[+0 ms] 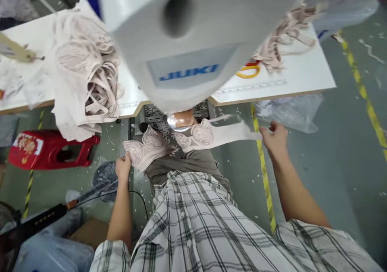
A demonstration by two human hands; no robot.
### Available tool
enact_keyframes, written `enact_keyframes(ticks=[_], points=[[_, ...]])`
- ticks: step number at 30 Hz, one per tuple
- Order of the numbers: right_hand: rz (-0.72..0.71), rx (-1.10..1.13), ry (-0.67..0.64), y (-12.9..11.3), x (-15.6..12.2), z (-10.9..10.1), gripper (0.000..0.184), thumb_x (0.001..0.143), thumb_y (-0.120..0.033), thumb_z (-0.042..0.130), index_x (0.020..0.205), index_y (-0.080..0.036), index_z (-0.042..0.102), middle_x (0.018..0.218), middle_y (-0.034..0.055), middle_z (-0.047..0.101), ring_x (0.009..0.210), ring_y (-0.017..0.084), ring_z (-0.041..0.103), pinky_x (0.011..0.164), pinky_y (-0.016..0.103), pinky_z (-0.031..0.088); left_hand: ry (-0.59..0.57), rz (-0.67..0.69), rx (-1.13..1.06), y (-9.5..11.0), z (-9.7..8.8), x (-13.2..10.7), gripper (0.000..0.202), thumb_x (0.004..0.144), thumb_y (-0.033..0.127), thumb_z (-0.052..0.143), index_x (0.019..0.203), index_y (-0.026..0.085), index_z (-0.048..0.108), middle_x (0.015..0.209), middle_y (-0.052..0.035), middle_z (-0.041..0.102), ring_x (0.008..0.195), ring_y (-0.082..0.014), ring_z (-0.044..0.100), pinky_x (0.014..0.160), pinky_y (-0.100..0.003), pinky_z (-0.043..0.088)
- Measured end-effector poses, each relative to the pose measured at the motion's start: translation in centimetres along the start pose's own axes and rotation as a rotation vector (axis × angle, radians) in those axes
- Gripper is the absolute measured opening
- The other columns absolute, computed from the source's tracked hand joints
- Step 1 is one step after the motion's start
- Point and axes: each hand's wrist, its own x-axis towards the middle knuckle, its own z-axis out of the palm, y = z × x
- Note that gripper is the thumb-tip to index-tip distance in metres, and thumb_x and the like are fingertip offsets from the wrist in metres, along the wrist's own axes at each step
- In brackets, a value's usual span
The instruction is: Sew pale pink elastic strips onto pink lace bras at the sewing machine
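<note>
A pale pink lace bra (181, 141) is stretched out over my lap, below the white sewing machine head (187, 42). My left hand (123, 168) is closed on its left cup edge. My right hand (274, 138) is closed on the end of its band, pulled out to the right. The middle of the garment lies under the machine's lower end (181, 120). My plaid shirt fills the bottom of the view.
A heap of pink bras (86, 74) hangs over the white table's edge (272, 96) at left; more straps (287, 30) and yellow-handled scissors (248, 71) lie at right. A clear plastic bag (290, 110) hangs below. A red stool (48, 149) and a fan (105, 177) stand on the floor.
</note>
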Motion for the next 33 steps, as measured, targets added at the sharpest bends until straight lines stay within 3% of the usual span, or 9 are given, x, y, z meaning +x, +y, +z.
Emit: enact_keyframes(ticks=[5, 10, 16, 18, 21, 26, 29, 31, 33], points=[[-0.326, 0.167, -0.539, -5.4, -6.0, 6.0, 0.035, 0.087, -0.034, 0.06, 0.118, -0.019, 0.067, 0.115, 0.0154, 0.07, 0.103, 0.026, 0.066, 0.082, 0.039, 0.053, -0.168, -0.073, 0.043, -1.8, 2.1, 1.8, 0.034, 0.095, 0.041, 0.06, 0.116, 0.015, 0.063, 0.115, -0.0082, 0.066, 0.102, -0.0217, 0.065, 0.089, -0.043, 0.056], [-0.66, 0.277, -1.036, -14.3, -11.2, 9.3, 0.037, 0.096, -0.04, 0.049, 0.123, -0.02, 0.065, 0.125, 0.0135, 0.066, 0.113, 0.026, 0.063, 0.096, 0.045, 0.051, -0.18, 0.024, 0.074, 0.1, 0.8, 1.5, 0.031, 0.095, 0.042, 0.055, 0.097, 0.013, 0.066, 0.099, -0.0098, 0.069, 0.096, -0.0236, 0.065, 0.086, -0.041, 0.051], [-0.958, 0.356, -1.017, -19.2, -11.5, 10.0, 0.067, 0.081, -0.054, 0.07, 0.132, -0.014, 0.056, 0.143, 0.0179, 0.054, 0.131, 0.03, 0.051, 0.108, 0.041, 0.041, -0.154, 0.436, -0.034, 6.2, -3.8, -5.0, 0.036, 0.095, 0.031, 0.041, 0.061, 0.02, 0.049, 0.063, -0.0052, 0.058, 0.07, -0.0204, 0.059, 0.066, -0.029, 0.039], [-1.01, 0.335, -1.109, -19.8, -10.1, 8.3, 0.051, 0.082, -0.06, 0.066, 0.107, -0.015, 0.067, 0.111, 0.0103, 0.07, 0.102, 0.023, 0.063, 0.089, 0.032, 0.049, -0.204, 0.657, -0.137, 7.9, -5.4, -7.2, 0.04, 0.095, 0.039, 0.043, 0.059, 0.021, 0.044, 0.058, 0.0001, 0.052, 0.063, -0.0157, 0.054, 0.063, -0.026, 0.038], [-1.037, 0.379, -1.21, -20.5, -8.5, 2.4, 0.046, 0.094, -0.056, 0.051, 0.073, -0.017, 0.062, 0.065, -0.0032, 0.058, 0.061, 0.01, 0.051, 0.061, 0.022, 0.04, -0.237, 0.822, -0.56, 11.3, -7.0, -8.6, 0.038, 0.092, 0.046, 0.051, 0.063, 0.021, 0.049, 0.059, 0.0025, 0.05, 0.062, -0.015, 0.051, 0.063, -0.025, 0.04], [-0.955, 0.413, -1.224, -20.7, -6.8, -9.0, 0.043, 0.099, -0.044, 0.048, 0.066, -0.017, 0.055, 0.059, -0.0052, 0.049, 0.056, 0.007, 0.044, 0.055, 0.021, 0.035, -0.766, 0.735, -0.995, 18.1, -5.1, -9.4, 0.043, 0.073, 0.059, 0.071, 0.084, 0.017, 0.067, 0.089, -0.0079, 0.069, 0.088, -0.0235, 0.061, 0.08, -0.033, 0.049], [-0.978, 0.274, -1.45, -19.9, -3.7, -10.1, 0.039, 0.096, -0.044, 0.054, 0.068, -0.018, 0.059, 0.057, -0.0058, 0.053, 0.054, 0.007, 0.047, 0.054, 0.021, 0.037, -0.87, 0.72, -1.032, 19.6, -3.2, -10.3, 0.051, 0.077, 0.065, 0.064, 0.084, 0.015, 0.067, 0.084, -0.0098, 0.07, 0.081, -0.0231, 0.063, 0.076, -0.034, 0.05], [-0.909, 0.153, -1.232, -19.9, -0.2, -8.0, 0.031, 0.093, -0.044, 0.058, 0.077, -0.019, 0.066, 0.066, -0.0033, 0.062, 0.06, 0.01, 0.054, 0.059, 0.022, 0.042, -0.805, 0.693, -1.07, 19.5, -2.5, -10.8, 0.045, 0.085, 0.06, 0.06, 0.096, 0.016, 0.066, 0.089, -0.0078, 0.07, 0.084, -0.0211, 0.063, 0.079, -0.032, 0.05], [-0.669, 0.12, -0.654, -20.9, 4.1, -4.4, 0.029, 0.096, -0.04, 0.052, 0.099, -0.016, 0.069, 0.093, 0.0063, 0.07, 0.083, 0.018, 0.061, 0.076, 0.031, 0.047, -0.679, 0.704, -1.052, 19.3, -2.2, -11.4, 0.036, 0.09, 0.053, 0.057, 0.094, 0.018, 0.064, 0.084, -0.0035, 0.067, 0.081, -0.0181, 0.061, 0.076, -0.028, 0.048]])
